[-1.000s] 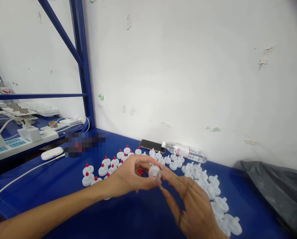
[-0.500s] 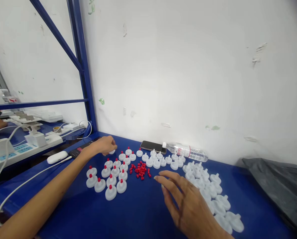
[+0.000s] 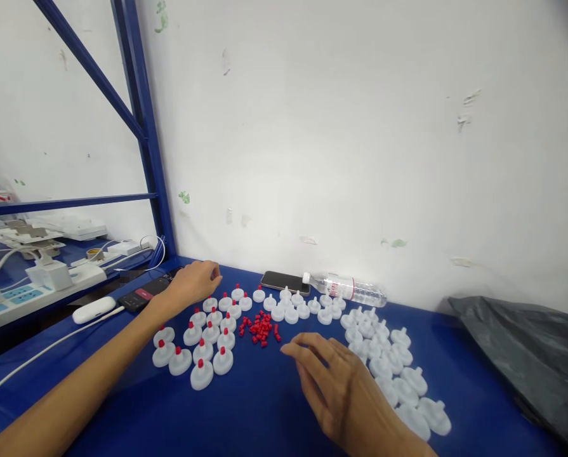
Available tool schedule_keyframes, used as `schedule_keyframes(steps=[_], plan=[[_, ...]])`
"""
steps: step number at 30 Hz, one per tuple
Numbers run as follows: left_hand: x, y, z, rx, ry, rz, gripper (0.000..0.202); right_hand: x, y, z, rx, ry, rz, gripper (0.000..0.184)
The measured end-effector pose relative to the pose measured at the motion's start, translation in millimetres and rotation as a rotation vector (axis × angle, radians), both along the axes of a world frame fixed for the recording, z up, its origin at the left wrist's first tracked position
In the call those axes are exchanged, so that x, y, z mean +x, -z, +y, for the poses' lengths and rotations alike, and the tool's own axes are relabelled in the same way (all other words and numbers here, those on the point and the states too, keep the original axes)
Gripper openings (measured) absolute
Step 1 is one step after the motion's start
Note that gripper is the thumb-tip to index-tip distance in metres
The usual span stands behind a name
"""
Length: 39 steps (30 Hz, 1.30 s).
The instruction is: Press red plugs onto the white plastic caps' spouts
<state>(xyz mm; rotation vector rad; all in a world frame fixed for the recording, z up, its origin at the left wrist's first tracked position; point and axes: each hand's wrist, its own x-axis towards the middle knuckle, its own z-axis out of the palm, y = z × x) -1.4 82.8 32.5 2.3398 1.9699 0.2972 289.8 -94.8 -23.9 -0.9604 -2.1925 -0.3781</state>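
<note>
Head view, around the red caps (image 3: 261,329): capped white pieces (image 3: 201,377) left; uncapped pieces (image 3: 414,379) right; bottle (image 3: 367,292) and dark phone (image 3: 284,282) farther back, before the wall (image 3: 312,158); left hand (image 3: 198,279) back-left, grip unclear; right hand (image 3: 334,381) near-right, released, loosely curled; blue tabletop (image 3: 259,406) stretching nearer.

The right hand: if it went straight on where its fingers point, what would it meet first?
Likely the small red pieces ahead of the right hand, though its height is unclear.

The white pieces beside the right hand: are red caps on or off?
Off, where visible: these white pieces show bare stems; loose red caps lie nearby.
</note>
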Motion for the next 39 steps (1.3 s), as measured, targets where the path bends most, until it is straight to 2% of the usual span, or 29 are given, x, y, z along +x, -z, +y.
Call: schedule_keyframes(steps=[3,7,11,14,20,27,32,36,39], plan=[[10.7,0.1,-7.4,0.147,0.072,-0.006,0.033,0.9,3.7,4.7,-0.070,0.050,0.022,0.034],[27.9,3.4,-22.5,0.238,0.271,-0.054,0.027,4.6,15.8,11.7,-0.109,0.162,0.020,0.030],[40.9,6.2,-39.4,0.225,0.521,-0.107,0.010,8.1,24.6,14.0,-0.136,0.234,-0.045,0.034],[44.8,7.0,-48.0,0.156,0.640,-0.110,0.012,9.1,25.6,13.4,-0.140,0.229,-0.110,0.040],[41.0,11.1,-48.9,0.047,0.692,-0.081,0.013,9.5,29.0,16.8,-0.180,0.234,-0.184,0.046],[42.0,18.0,-45.0,-0.018,0.734,-0.122,0.011,-3.0,39.6,26.6,-0.150,0.244,-0.074,0.053],[44.0,25.5,-42.1,-0.028,0.748,-0.166,0.007,-18.5,43.1,37.0,-0.142,0.289,-0.040,0.054],[43.3,34.7,-34.8,-0.029,0.745,-0.192,0.012,-23.5,43.3,46.7,-0.130,0.319,-0.014,0.053],[43.3,34.3,-34.3,-0.019,0.740,-0.228,0.009,-24.6,41.9,49.1,-0.104,0.313,0.022,0.050]])
